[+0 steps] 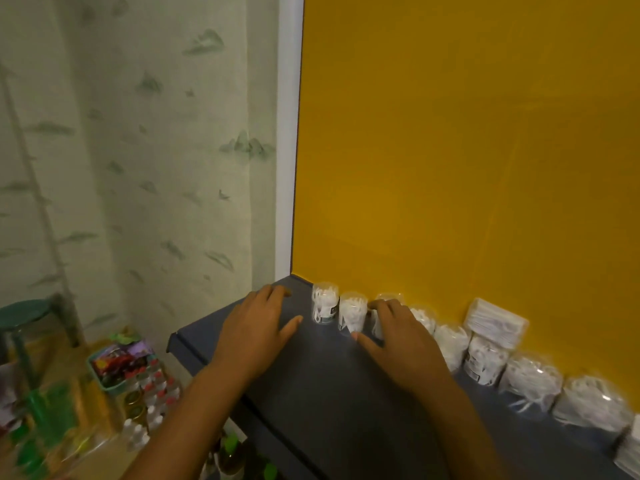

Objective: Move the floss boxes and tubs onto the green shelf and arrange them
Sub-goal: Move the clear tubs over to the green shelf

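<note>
The third tub (380,306) stands in the row of floss tubs (353,311) along the yellow back wall (467,150) of the shelf (311,393). The right hand (403,341) takes it in a grip of thumb and fingers; the left hand (258,327) lies flat and empty. Best nudge it gently against its neighbour. Open shelf lies in front; the left edge is near.

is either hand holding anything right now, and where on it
The right hand grips a clear floss tub by its side, third in the row. The left hand holds nothing, resting flat on the shelf.
</note>
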`<state>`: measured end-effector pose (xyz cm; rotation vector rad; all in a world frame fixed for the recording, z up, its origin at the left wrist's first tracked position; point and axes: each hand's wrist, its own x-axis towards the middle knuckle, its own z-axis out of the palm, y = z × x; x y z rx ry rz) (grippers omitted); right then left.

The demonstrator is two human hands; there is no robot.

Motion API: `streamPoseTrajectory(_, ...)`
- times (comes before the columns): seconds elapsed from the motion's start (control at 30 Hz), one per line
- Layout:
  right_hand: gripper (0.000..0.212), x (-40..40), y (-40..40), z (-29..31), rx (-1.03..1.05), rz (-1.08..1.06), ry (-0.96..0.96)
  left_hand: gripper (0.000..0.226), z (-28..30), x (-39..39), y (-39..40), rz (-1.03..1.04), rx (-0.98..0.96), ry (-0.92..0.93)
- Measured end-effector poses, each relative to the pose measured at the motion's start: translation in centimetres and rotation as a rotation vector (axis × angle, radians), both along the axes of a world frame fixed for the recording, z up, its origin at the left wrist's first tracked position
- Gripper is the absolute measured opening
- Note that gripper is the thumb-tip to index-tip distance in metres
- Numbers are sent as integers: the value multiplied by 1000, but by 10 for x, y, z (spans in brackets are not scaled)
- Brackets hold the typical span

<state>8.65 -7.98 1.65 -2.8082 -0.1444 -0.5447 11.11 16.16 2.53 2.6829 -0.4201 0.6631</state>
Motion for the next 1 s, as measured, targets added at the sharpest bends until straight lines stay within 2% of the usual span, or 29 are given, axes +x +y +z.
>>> streamPoseTrajectory(0.17,59,30,4,-2,13,-79,-4,48,-11,58,-6,-129,-20,47)
streamPoseTrajectory(0.47,42,65,28,-17,60,-266,-170,56,-47,152,-22,-403,-127,200)
streamPoseTrajectory(0.63,34,72,36,-25,89,-322,-227,58,-69,171,-27,-528,-277,270)
streamPoseTrajectory(0.87,30,71,41,-35,142,-303,-234,70,-84,183,-31,-581,-560,460)
streamPoseTrajectory(1.0,27,71,42,-39,171,-274,-242,61,-79,182,-27,-625,-737,483)
